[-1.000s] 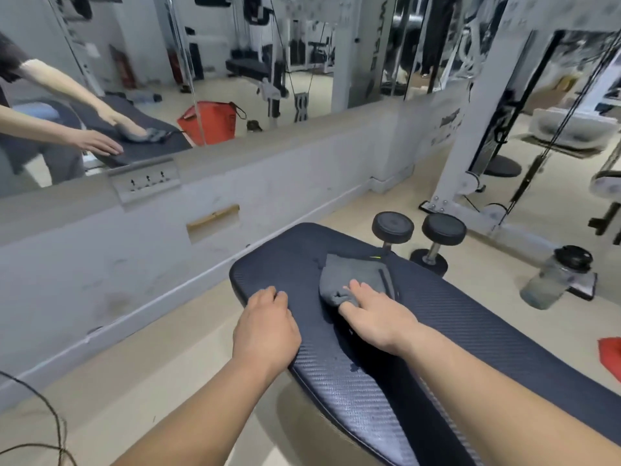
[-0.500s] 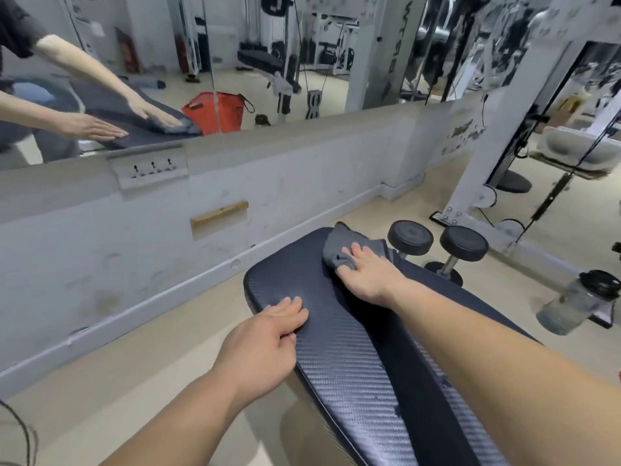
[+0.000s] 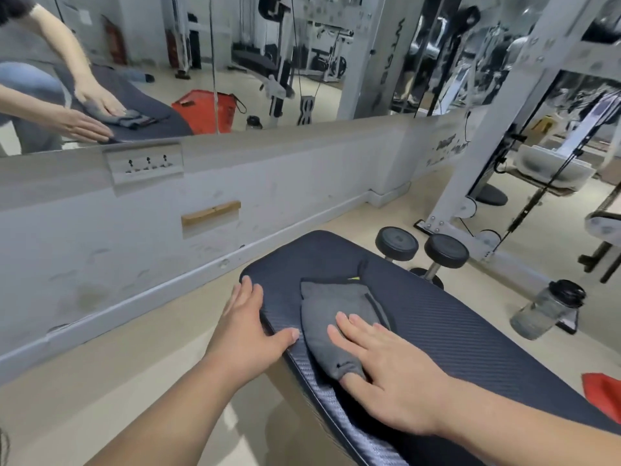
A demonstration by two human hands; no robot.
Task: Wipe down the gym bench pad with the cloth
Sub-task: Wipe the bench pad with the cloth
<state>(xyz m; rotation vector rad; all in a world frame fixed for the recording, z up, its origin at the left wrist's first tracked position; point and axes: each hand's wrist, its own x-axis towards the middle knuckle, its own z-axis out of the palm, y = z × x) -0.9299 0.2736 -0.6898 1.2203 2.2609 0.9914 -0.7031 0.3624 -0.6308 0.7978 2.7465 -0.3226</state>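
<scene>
Flat-fingered, the right hand presses the grey cloth onto the bench pad, thumb apparently tucked under; at nine o'clock the left hand rests open on its edge.

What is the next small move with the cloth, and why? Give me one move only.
Probably slide the right hand, pressed flat on the grey cloth, away along the bench pad toward its far rounded end. The cloth lies near the pad's left edge, with bare pad beyond it, and the left hand rests on that edge, seemingly steadying it.
</scene>
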